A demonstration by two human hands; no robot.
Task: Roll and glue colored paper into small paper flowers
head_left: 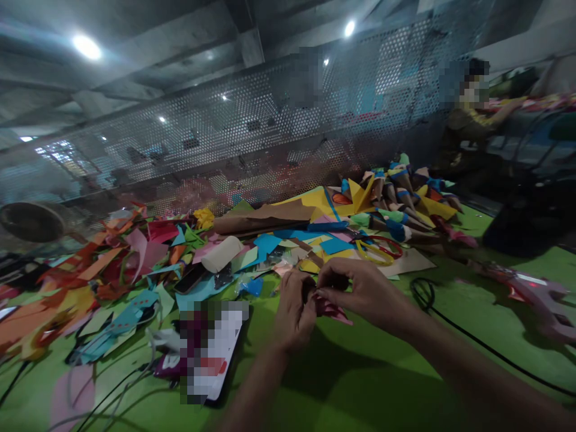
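Note:
Just above the green table (360, 372), my left hand (294, 306) and my right hand (355, 291) meet at a small pink paper piece (330, 309). Fingers of both hands are closed on it, thumbs and fingertips close together. One pointed corner of the pink piece sticks out below my right hand; the rest is hidden by the fingers. Scissors with yellow handles (373, 253) and red handles (391, 246) lie beyond my right hand. A blue scrap (252, 287) rests left of my left hand.
A phone with a pale, blurred-out screen (220, 354) lies at the left front. Coloured paper scraps (148, 252) heap up at the left, paper cones (396, 192) at the back. A pink glue gun (535, 294) and its black cord (468, 342) are at right. A person (472, 120) sits beyond.

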